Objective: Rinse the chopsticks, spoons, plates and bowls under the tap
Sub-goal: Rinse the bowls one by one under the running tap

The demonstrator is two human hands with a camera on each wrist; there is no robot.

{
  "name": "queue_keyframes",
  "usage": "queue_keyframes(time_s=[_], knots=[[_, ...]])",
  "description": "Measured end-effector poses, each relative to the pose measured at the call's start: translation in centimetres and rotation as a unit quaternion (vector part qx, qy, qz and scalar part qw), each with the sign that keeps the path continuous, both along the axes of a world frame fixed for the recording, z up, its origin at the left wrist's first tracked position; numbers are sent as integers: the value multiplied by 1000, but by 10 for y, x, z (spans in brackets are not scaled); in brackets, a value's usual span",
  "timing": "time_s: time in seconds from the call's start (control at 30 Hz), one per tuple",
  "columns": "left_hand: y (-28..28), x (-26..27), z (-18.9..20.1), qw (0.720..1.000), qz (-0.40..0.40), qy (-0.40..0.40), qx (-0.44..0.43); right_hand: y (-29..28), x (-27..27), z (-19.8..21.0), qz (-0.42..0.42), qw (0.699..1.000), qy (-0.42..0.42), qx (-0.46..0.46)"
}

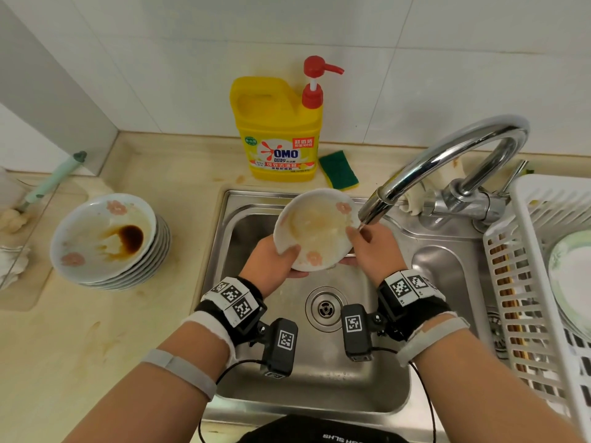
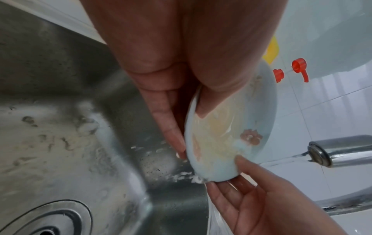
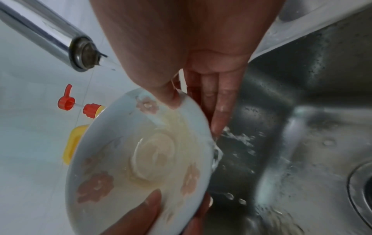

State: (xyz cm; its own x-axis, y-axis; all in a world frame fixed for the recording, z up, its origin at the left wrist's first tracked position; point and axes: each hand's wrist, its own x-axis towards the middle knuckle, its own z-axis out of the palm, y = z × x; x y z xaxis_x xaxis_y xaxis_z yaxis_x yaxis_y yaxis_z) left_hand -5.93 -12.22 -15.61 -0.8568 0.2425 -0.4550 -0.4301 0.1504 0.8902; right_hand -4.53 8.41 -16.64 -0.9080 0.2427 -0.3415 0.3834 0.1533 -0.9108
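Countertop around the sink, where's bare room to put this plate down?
Free: the countertop in front of the plate stack, left of the sink. Crowded: behind the sink, detergent bottle and sponge; right, the drying rack.

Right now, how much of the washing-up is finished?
Some looks done: pale plates and chopsticks sit in the white rack. In hand: the left hand and right hand hold a flowered plate at the running tap, still yellow-stained. Left: a stack of dirty plates on the counter.
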Motion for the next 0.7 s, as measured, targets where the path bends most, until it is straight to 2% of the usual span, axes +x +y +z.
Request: queue_keyframes(time_s=[0.13,0.23,0.33,0.57,0.7], knots=[[0,1,0,1000,3,2,-12,4,1,6,-2,1000,7,21],[-1,1,-2,999,5,9,-39,6,3,-2,44,997,-4,59],[-3,1,-2,998,3,15,-53,5,5,-8,57,997,-18,39],[-5,1,0,993,-15,51,-103,2,3,0,17,997,-21,66],[-5,1,0,991,-22,65,-112,3,7,-2,37,996,-22,76]])
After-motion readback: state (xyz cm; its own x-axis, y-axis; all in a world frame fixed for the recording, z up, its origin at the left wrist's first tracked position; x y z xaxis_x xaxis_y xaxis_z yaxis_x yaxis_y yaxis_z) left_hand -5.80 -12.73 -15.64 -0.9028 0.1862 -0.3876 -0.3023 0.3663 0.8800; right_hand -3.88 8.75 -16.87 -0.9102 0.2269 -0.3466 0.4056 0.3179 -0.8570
